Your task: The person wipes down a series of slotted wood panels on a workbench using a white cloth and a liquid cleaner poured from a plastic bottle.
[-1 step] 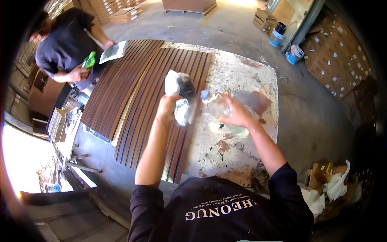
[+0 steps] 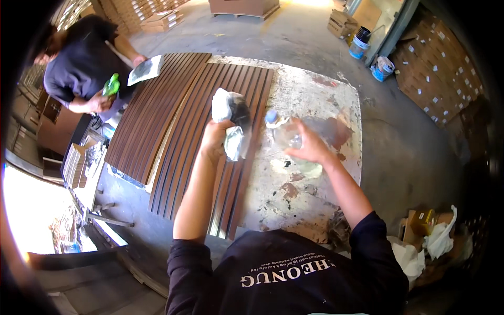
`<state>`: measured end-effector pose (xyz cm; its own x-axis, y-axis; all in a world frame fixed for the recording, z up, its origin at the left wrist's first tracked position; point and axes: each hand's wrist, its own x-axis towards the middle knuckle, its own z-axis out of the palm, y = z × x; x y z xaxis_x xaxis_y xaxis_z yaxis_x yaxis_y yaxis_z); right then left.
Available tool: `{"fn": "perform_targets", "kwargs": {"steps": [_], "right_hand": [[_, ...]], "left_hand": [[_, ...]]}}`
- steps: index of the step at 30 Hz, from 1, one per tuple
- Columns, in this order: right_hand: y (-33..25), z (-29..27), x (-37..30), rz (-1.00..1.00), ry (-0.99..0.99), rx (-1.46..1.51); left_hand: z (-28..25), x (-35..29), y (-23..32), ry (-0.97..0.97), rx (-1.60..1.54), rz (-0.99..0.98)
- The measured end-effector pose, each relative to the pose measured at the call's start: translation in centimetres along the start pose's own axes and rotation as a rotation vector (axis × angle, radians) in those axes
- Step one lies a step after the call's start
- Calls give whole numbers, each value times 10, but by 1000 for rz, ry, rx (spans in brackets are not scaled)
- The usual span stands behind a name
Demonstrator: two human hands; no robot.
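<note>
A crumpled cloth, white with a dark smudged part, is bunched in my left hand, which closes round it above the grooved brown panel. My right hand grips a clear plastic bottle over the bare part of the board; its blue cap points toward the cloth, a short gap away. The bottle's body is see-through and slightly blurred. Beneath the cloth lies the near slatted panel, dark brown with long grooves. A second slatted panel lies alongside it to the left.
Both panels rest on a paint-stained white board. At the far left a co-worker holds a green bottle and a pale sheet. Blue-white buckets stand far right. Stacked cartons and white plastic bags are at the right.
The bottle's cap has shifted slightly up and to the right, away from the cloth. The co-worker's green bottle and sheet have moved a little left.
</note>
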<state>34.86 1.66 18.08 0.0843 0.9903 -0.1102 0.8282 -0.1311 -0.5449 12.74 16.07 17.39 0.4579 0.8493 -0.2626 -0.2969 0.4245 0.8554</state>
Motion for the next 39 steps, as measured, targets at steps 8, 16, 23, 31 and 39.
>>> {"fn": "perform_targets", "kwargs": {"steps": [8,16,23,31,39], "right_hand": [[72,34,7,-208,794,414],[77,157,-38,131,1070,534],[48,209,-57,-88,658,498],[69,215,-36,-126,606,287],[70,213,-20,-137,619,367]], "left_hand": [[-71,9,-146,256,1392,305],[-31,7,-167,192,1731,605],[-40,5,-154,87,1867,436],[-47,6,-171,-12,1716,541],[-27,41,-163,94,1679,554]]}}
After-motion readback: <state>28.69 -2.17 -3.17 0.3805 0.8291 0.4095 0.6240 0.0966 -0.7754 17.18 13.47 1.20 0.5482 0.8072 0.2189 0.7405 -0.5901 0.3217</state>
